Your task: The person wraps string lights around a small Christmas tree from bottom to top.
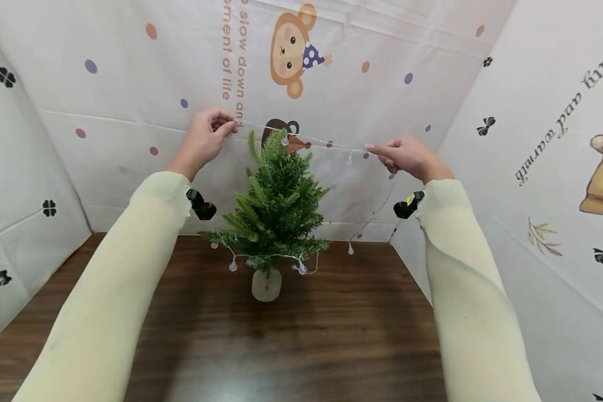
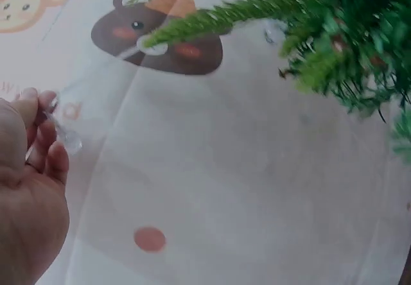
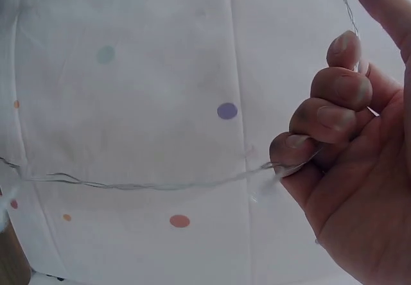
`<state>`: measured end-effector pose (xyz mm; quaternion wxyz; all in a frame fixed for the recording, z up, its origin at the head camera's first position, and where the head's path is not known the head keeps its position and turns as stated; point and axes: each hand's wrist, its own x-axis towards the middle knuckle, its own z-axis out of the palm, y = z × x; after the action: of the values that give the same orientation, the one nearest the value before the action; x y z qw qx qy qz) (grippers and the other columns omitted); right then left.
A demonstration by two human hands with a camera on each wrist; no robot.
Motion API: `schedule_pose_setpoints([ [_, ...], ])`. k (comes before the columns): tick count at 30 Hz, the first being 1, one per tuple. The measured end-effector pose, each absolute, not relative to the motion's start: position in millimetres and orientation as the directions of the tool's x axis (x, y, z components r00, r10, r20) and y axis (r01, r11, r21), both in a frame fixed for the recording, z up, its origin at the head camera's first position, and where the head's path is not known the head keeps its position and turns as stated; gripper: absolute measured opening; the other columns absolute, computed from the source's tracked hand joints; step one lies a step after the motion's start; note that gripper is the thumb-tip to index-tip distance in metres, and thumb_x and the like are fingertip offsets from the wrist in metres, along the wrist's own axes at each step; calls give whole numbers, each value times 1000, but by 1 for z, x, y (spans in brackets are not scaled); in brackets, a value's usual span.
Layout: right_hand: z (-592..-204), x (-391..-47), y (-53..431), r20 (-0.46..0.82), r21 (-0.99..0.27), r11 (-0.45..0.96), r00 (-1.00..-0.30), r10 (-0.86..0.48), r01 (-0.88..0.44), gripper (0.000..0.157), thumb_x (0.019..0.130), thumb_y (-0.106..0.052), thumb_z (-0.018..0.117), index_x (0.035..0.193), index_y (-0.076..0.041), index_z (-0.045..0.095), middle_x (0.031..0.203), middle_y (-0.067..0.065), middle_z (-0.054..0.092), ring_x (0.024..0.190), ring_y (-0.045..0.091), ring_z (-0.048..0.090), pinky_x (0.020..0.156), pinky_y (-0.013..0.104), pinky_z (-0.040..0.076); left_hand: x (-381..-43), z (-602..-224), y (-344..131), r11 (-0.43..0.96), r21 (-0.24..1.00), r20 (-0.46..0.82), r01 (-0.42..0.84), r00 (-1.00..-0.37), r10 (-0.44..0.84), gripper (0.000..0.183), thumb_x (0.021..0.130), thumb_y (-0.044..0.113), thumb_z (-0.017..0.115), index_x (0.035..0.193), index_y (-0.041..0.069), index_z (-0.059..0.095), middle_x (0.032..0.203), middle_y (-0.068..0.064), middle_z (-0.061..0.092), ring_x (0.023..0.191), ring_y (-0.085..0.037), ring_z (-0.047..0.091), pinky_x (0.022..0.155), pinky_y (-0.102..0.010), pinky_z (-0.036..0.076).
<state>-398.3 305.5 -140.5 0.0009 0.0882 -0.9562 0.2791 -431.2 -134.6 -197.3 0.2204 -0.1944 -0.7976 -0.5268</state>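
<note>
A small artificial Christmas tree [image 1: 281,195] stands on a pale round base [image 1: 266,285]. A string of lights [image 1: 311,139] with clear bulbs stretches behind or across the treetop between both hands; which of these, I cannot tell. My left hand [image 1: 206,137] pinches its left end between thumb and fingers, and a clear bulb [image 2: 72,141] hangs at the fingertips in the left wrist view. My right hand [image 1: 402,155] holds the other end, its fingers curled round the wire [image 3: 160,186]. From there the wire droops to the tree's lower branches, where several bulbs [image 1: 233,266] hang.
A dark wooden table [image 1: 301,346] lies under the tree. White printed cloth walls [image 1: 130,89] enclose the back and both sides close by. One loose bulb [image 1: 350,250] dangles right of the tree, near the table's back edge.
</note>
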Motion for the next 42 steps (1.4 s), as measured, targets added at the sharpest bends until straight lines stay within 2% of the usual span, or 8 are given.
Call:
schedule_pose_setpoints([
  [4,-144,-393,313,71,-550,812,-979,-191,-199,71,80,-65,58,71,5,53,56,6,46,68,24,54,78,37,51,-428,-211,-143,403,729,561,553,-820,113,32,95,30,52,113,5,61,101,-5,65,98,-25,56,76,-23,43],
  [7,-144,-391,317,97,-617,752,-971,-218,-231,60,84,-55,61,70,1,51,57,3,44,63,21,49,72,33,53,-425,-218,-146,408,727,562,552,-820,108,33,95,33,52,113,7,62,103,-5,65,98,-25,56,77,-24,43],
  [13,-134,-387,308,284,-759,540,-932,-227,-363,34,91,-34,62,76,-4,58,60,1,46,60,18,41,55,26,39,-423,-219,-146,374,759,564,533,-825,32,32,95,32,53,111,5,61,98,-1,64,98,-26,55,78,-24,42],
  [18,-120,-382,286,424,-801,401,-894,-145,-445,32,92,-32,60,83,-2,59,58,5,45,58,20,41,50,24,36,-425,-210,-140,361,805,512,471,-859,-23,31,96,32,52,113,8,60,100,2,64,101,-23,55,79,-26,42],
  [26,-96,-371,253,452,-870,199,-891,-40,-451,30,91,-31,58,92,-1,60,64,9,44,57,20,41,52,25,40,-425,-203,-131,304,847,478,437,-875,-75,23,96,27,53,107,7,59,93,4,64,93,-20,53,72,-25,40],
  [32,-88,-379,240,375,-924,106,-925,66,-367,28,94,-32,55,94,-5,61,69,8,43,55,18,40,50,26,43,-429,-202,-128,338,856,445,392,-891,-95,24,96,28,54,106,7,59,90,6,63,90,-18,53,72,-25,40],
  [37,-80,-378,231,356,-933,-30,-930,86,-360,24,97,-26,49,93,-5,59,69,6,41,55,18,35,49,26,39,-429,-200,-126,311,859,454,407,-886,-93,26,96,27,54,109,5,58,91,5,64,92,-19,55,72,-25,41],
  [42,-72,-374,228,388,-904,-161,-919,76,-395,23,97,-24,50,93,-3,58,67,6,41,54,18,32,48,27,34,-426,-200,-128,211,871,470,443,-877,-96,25,96,24,55,109,3,58,92,2,66,93,-21,57,71,-25,42],
])
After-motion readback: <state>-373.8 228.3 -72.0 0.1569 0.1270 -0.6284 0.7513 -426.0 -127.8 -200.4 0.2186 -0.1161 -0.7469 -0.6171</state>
